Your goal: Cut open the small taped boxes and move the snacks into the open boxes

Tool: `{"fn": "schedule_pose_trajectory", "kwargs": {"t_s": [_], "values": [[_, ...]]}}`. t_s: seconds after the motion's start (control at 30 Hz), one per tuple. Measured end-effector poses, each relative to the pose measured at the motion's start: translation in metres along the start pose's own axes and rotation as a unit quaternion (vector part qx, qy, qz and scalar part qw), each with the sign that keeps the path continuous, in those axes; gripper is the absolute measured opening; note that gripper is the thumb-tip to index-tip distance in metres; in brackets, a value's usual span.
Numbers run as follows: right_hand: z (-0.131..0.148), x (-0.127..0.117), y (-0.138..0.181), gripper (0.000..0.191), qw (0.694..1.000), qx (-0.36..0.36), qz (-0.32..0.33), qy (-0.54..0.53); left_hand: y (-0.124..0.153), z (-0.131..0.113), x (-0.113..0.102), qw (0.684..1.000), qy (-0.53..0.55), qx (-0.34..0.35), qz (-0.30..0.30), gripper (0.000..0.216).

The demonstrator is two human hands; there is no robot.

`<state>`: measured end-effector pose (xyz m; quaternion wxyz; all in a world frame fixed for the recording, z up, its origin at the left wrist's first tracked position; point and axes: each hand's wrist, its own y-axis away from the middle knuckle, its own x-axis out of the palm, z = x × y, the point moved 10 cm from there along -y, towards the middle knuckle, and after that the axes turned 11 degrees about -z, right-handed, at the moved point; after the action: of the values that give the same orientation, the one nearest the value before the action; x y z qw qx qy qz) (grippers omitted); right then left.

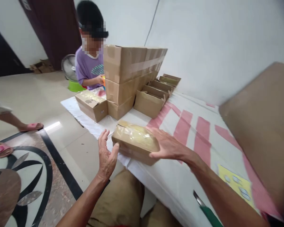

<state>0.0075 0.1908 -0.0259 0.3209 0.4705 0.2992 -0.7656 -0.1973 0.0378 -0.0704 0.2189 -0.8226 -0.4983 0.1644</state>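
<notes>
In the head view, a small cardboard box [134, 145] with shiny, yellowish clear tape or film across its top sits in front of me at the near edge of the cloth-covered table. My right hand [164, 143] grips its right end, thumb along the near side and the other fingers at the far side, partly hidden. Beside the left end is my left hand [107, 154], fingers apart and raised, its thumb close to the box corner; whether it touches I cannot tell.
A tall stack of taped boxes [125, 66] stands farther back, with several open boxes [149, 102] to its right and another box [91, 104] to its left. A green-handled cutter [207, 211] lies near my right forearm, by a yellow sheet [236, 183]. A person [90, 66] is behind the stack.
</notes>
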Motion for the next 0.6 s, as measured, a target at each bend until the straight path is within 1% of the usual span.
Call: {"fn": "schedule_pose_trajectory", "kwargs": {"t_s": [0.07,0.13,0.17,0.23,0.27,0.3,0.33,0.37,0.4,0.43,0.47,0.53,0.6], "values": [[-0.028,-0.016,0.055,0.106,1.000,0.030,0.000,-0.006,0.018,-0.011,0.028,0.998,0.022,0.003,0.065,0.055],[-0.052,-0.028,0.103,0.106,0.996,0.083,-0.010,0.001,0.037,-0.027,0.059,0.990,0.048,0.011,0.130,0.055],[-0.061,-0.034,0.125,0.107,0.994,0.108,-0.025,0.004,0.047,-0.035,0.074,0.985,0.061,0.017,0.160,0.054],[-0.073,-0.047,0.165,0.110,0.985,0.150,-0.089,0.007,0.064,-0.050,0.100,0.975,0.081,0.024,0.207,0.051],[-0.078,-0.054,0.188,0.106,0.975,0.176,-0.137,0.012,0.070,-0.054,0.109,0.971,0.087,0.025,0.220,0.048],[-0.084,-0.059,0.213,0.096,0.960,0.207,-0.186,0.018,0.074,-0.057,0.115,0.970,0.092,0.024,0.226,0.045],[-0.091,-0.059,0.241,0.081,0.943,0.244,-0.224,0.026,0.075,-0.058,0.119,0.969,0.093,0.021,0.228,0.042],[-0.097,-0.054,0.269,0.066,0.927,0.279,-0.247,0.033,0.075,-0.057,0.120,0.969,0.093,0.017,0.226,0.041],[-0.103,-0.043,0.295,0.052,0.916,0.308,-0.253,0.042,0.073,-0.056,0.121,0.970,0.092,0.013,0.225,0.040],[-0.106,-0.026,0.316,0.044,0.915,0.321,-0.240,0.053,0.071,-0.055,0.121,0.970,0.089,0.008,0.227,0.040],[-0.107,-0.009,0.333,0.040,0.917,0.321,-0.226,0.072,0.066,-0.054,0.121,0.970,0.085,0.004,0.228,0.040],[-0.105,0.023,0.355,0.036,0.917,0.310,-0.217,0.127,0.054,-0.054,0.120,0.974,0.074,0.005,0.216,0.041],[-0.101,0.042,0.366,0.036,0.907,0.303,-0.238,0.169,0.041,-0.058,0.122,0.978,0.067,0.026,0.197,0.040]]}}
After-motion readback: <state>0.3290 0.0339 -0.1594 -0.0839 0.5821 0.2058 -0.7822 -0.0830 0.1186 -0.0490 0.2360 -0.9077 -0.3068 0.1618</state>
